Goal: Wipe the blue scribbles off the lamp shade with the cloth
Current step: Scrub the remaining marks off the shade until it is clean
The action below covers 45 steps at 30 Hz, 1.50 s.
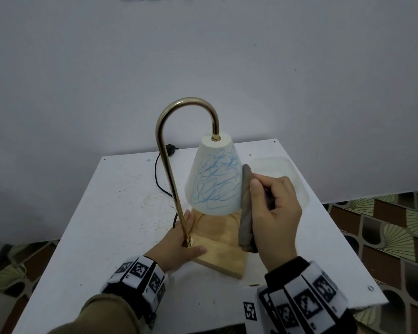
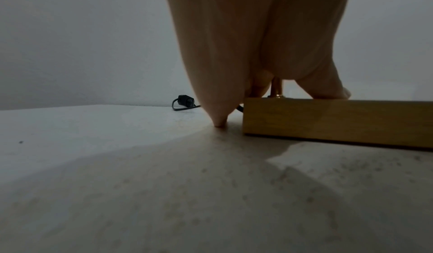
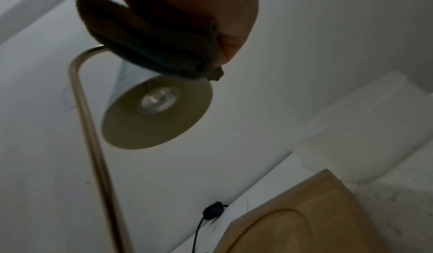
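Observation:
A cream cone-shaped lamp shade point(image 1: 215, 179) covered in blue scribbles point(image 1: 215, 182) hangs from a curved brass arm point(image 1: 171, 169) over a wooden base point(image 1: 217, 251). My right hand point(image 1: 273, 213) grips a folded grey-brown cloth point(image 1: 246, 208) and holds it against the shade's right side. In the right wrist view the cloth point(image 3: 145, 40) lies on the shade's outer wall by the rim point(image 3: 157, 112). My left hand point(image 1: 179, 247) rests around the foot of the brass arm on the base, thumb flat on the wood. In the left wrist view its fingers point(image 2: 218, 53) reach down beside the base point(image 2: 337, 120).
The lamp stands on a white, speckled table point(image 1: 101, 225). A black cord with an inline switch point(image 1: 170, 149) runs behind the lamp toward the wall. A clear plastic tray point(image 1: 280, 179) sits at the back right. Patterned floor shows past the table's edges.

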Each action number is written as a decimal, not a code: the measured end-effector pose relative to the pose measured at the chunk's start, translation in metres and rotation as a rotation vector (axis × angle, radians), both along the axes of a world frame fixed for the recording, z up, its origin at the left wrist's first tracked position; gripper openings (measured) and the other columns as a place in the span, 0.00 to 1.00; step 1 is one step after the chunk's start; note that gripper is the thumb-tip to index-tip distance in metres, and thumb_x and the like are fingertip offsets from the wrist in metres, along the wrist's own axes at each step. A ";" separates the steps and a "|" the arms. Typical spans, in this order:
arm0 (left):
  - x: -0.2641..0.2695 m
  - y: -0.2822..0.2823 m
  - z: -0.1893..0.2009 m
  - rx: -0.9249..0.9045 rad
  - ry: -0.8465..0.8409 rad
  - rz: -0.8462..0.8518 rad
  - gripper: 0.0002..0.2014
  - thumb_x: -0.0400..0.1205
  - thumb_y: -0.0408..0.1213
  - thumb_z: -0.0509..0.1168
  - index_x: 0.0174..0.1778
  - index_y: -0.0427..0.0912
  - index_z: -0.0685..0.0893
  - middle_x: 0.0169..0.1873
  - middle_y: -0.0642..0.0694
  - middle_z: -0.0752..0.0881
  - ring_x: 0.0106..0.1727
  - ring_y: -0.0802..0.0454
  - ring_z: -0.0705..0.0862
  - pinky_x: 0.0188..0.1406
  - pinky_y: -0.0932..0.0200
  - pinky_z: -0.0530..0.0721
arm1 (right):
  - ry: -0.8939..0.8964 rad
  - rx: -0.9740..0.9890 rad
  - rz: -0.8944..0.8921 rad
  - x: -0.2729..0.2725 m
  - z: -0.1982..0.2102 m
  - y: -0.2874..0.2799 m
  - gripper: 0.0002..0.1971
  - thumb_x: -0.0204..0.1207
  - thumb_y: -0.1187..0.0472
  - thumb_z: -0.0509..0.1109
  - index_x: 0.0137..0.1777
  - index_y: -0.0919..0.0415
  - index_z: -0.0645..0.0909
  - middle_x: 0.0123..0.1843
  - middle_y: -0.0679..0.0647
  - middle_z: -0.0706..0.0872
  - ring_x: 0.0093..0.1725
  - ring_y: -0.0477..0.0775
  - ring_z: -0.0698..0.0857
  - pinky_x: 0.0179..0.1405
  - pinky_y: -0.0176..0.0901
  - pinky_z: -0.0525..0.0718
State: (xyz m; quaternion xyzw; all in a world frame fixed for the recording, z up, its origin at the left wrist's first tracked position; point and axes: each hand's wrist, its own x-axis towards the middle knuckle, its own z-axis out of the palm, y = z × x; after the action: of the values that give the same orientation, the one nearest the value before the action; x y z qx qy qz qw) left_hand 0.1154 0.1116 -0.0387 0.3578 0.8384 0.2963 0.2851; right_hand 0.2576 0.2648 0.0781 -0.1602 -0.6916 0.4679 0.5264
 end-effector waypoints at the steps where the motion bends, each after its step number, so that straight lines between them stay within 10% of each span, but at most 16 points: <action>1: 0.001 0.000 0.002 -0.014 0.005 -0.001 0.53 0.71 0.62 0.68 0.83 0.54 0.40 0.82 0.59 0.39 0.82 0.60 0.41 0.83 0.48 0.49 | -0.035 -0.014 -0.015 -0.003 -0.002 0.007 0.06 0.76 0.66 0.66 0.43 0.55 0.82 0.39 0.49 0.78 0.41 0.36 0.78 0.42 0.22 0.73; 38: 0.000 0.000 -0.009 0.091 -0.012 0.033 0.54 0.66 0.67 0.68 0.83 0.57 0.44 0.82 0.63 0.45 0.82 0.64 0.45 0.83 0.47 0.53 | -0.133 -0.118 0.020 -0.019 0.018 0.024 0.13 0.78 0.68 0.66 0.36 0.49 0.78 0.39 0.48 0.79 0.39 0.35 0.76 0.41 0.20 0.72; 45: 0.001 0.000 -0.012 0.122 -0.036 0.053 0.54 0.65 0.66 0.69 0.82 0.59 0.44 0.82 0.65 0.45 0.82 0.63 0.46 0.83 0.46 0.54 | 0.078 0.016 0.028 -0.007 0.024 -0.009 0.05 0.77 0.66 0.66 0.45 0.57 0.82 0.42 0.50 0.79 0.44 0.36 0.78 0.46 0.23 0.73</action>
State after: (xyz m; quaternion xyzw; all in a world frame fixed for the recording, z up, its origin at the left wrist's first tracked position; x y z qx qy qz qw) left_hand 0.1160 0.1118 -0.0503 0.3467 0.8228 0.3607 0.2697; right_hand 0.2510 0.2557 0.1026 -0.1276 -0.6765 0.4755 0.5478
